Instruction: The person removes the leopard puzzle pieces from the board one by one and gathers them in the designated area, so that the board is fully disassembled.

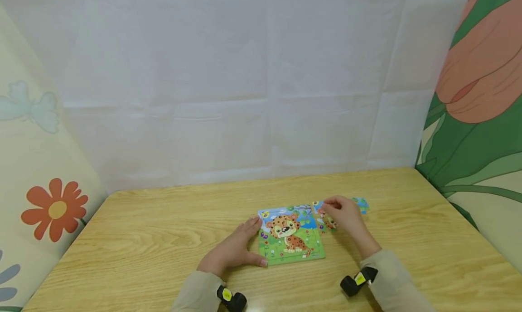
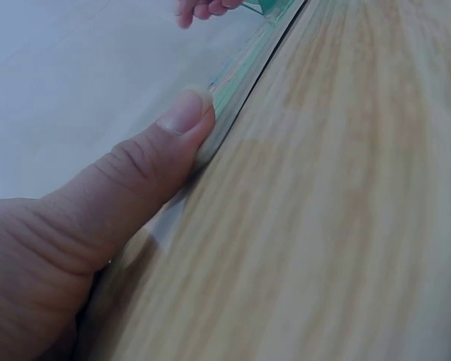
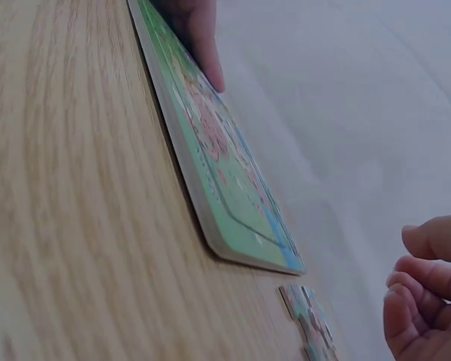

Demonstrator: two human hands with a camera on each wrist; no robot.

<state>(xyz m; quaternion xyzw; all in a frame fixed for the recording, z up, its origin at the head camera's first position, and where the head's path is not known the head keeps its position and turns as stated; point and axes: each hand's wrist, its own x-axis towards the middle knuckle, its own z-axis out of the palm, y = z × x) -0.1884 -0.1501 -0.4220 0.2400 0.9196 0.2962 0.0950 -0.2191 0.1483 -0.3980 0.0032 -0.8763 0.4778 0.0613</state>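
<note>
A square picture board [image 1: 291,235] showing a spotted leopard cub on grass lies flat on the table. My left hand [image 1: 234,248] rests at its left side, thumb by the near left corner and fingers along the edge. In the left wrist view the thumb [image 2: 154,150] touches the board's rim. Right of the board lie puzzle pieces [image 1: 328,222] with parts of a similar leopard picture, partly covered by my right hand [image 1: 346,214]. That hand hovers over them with loosely bent fingers [image 3: 428,233]; nothing shows between them in the right wrist view.
A blue and green puzzle piece [image 1: 360,204] lies beyond the right hand. The wooden table [image 1: 163,230] meets a white cloth backdrop [image 1: 220,85] at the back. Flower-printed panels stand on both sides. Each wrist wears a small black camera [image 1: 359,279].
</note>
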